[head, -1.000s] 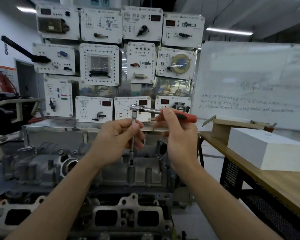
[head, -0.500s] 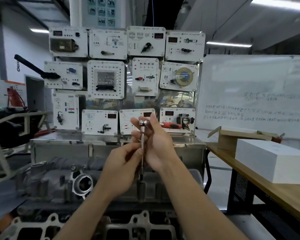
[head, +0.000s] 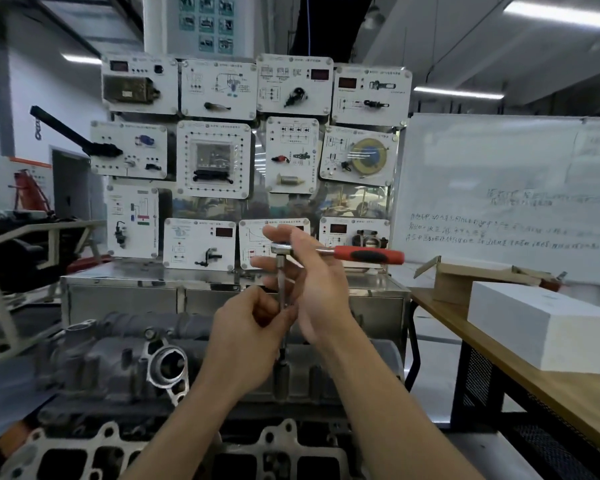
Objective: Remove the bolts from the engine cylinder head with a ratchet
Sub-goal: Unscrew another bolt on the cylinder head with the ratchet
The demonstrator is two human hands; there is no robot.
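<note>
Left grip (head: 250,330), fingers curled, pinches the extension (head: 282,285) at about mid-length. Left of and below this grip lies the cylinder head (head: 118,362), and a second casting (head: 84,459) lies nearer the camera. Directly below the left grip the extension runs upright into a socket (head: 282,374) seated on the cylinder head; the bolt beneath it is hidden. Above the left grip the ratchet (head: 347,253) caps the extension with its chrome end. The right grip (head: 312,289), just right of the left grip, has its fingers straight and spread beside that chrome end, curled round nothing. The red handle juts level to the right of the right grip, unheld. Behind both grips stands a panel board (head: 215,157). Well right of the right grip, a tabletop (head: 568,403) carries a white box (head: 541,334), with a whiteboard (head: 499,168) behind it.
</note>
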